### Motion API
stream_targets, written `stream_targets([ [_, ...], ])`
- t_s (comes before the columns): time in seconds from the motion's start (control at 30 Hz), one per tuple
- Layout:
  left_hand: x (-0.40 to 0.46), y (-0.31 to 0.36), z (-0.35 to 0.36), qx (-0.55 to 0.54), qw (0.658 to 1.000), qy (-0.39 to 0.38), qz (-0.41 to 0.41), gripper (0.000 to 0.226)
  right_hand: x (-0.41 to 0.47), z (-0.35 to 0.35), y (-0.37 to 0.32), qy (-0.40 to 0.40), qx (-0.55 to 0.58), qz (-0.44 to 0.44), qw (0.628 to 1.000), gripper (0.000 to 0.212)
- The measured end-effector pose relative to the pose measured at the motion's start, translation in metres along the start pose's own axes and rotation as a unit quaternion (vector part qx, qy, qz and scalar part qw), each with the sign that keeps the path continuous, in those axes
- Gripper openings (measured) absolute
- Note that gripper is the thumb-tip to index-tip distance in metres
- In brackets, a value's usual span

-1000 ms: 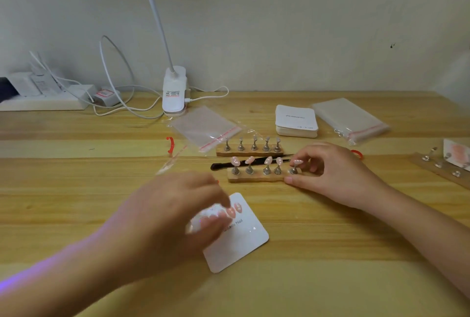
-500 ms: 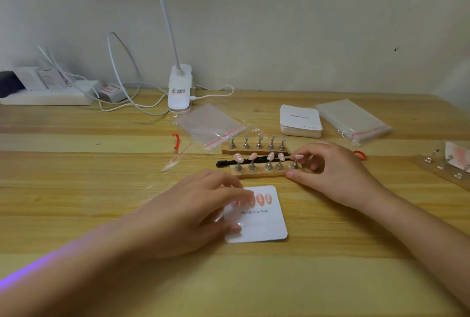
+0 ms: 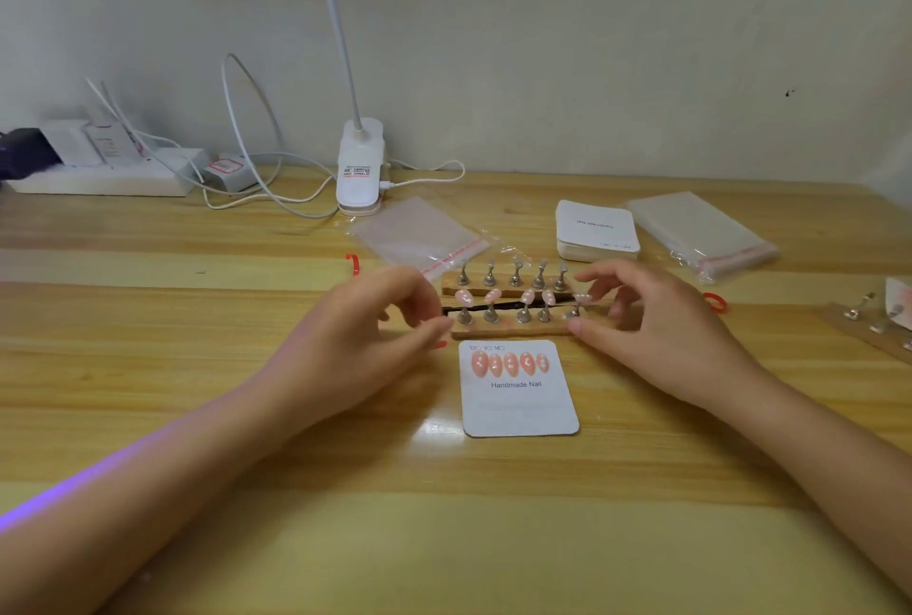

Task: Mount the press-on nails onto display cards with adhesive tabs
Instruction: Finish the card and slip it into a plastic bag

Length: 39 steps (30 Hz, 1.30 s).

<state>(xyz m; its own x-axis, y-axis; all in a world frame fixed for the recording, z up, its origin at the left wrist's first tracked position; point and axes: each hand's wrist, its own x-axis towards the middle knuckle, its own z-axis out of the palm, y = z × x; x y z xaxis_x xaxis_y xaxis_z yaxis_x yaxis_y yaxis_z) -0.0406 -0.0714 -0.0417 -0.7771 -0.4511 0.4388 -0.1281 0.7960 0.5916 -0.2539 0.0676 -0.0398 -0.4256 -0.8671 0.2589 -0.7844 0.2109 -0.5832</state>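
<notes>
"Handmade Nail" is printed on the display card [image 3: 518, 397] under five pink nails [image 3: 510, 364]. The rightmost nail [image 3: 584, 297] on the wooden stand [image 3: 508, 330] is pinched by the right hand [image 3: 656, 333]; the left hand [image 3: 365, 333] is blurred, its fingers loosely spread.

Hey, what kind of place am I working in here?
Probably a small home nail-craft desk: a clip-on lamp, wooden nail stands, and a stack of blank display cards beside plastic sleeves.

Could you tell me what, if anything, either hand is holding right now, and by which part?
The right hand pinches the pink nail on the end peg of the near wooden stand, by its tip. The left hand is blurred and appears to hold nothing.
</notes>
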Motion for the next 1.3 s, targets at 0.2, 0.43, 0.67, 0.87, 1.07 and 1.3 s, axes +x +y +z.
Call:
stream_targets([
  [0.2,0.016,0.001,0.013,0.010,0.994,0.008,-0.113,0.028,0.007,-0.003,-0.030,0.067,0.002,-0.119,0.991,0.021],
  [0.43,0.020,0.001,0.026,-0.025,0.988,0.044,-0.146,0.025,0.018,0.019,-0.057,0.002,-0.114,-0.231,0.966,0.022],
  [0.67,0.019,-0.002,0.026,-0.056,0.987,0.061,-0.138,0.026,0.022,0.027,-0.061,0.010,-0.167,-0.280,0.945,0.018],
  [0.87,0.019,-0.002,0.026,-0.040,0.988,0.064,-0.134,0.025,0.026,0.028,-0.060,0.025,-0.172,-0.312,0.934,0.014],
  [1.07,0.021,0.001,0.025,-0.039,0.988,0.054,-0.139,0.012,0.036,0.029,-0.061,-0.010,-0.101,-0.226,0.969,0.012],
  [1.3,0.020,0.003,0.023,-0.012,0.990,0.050,-0.131,0.007,0.039,0.027,-0.072,0.077,0.054,-0.087,0.992,0.015],
])
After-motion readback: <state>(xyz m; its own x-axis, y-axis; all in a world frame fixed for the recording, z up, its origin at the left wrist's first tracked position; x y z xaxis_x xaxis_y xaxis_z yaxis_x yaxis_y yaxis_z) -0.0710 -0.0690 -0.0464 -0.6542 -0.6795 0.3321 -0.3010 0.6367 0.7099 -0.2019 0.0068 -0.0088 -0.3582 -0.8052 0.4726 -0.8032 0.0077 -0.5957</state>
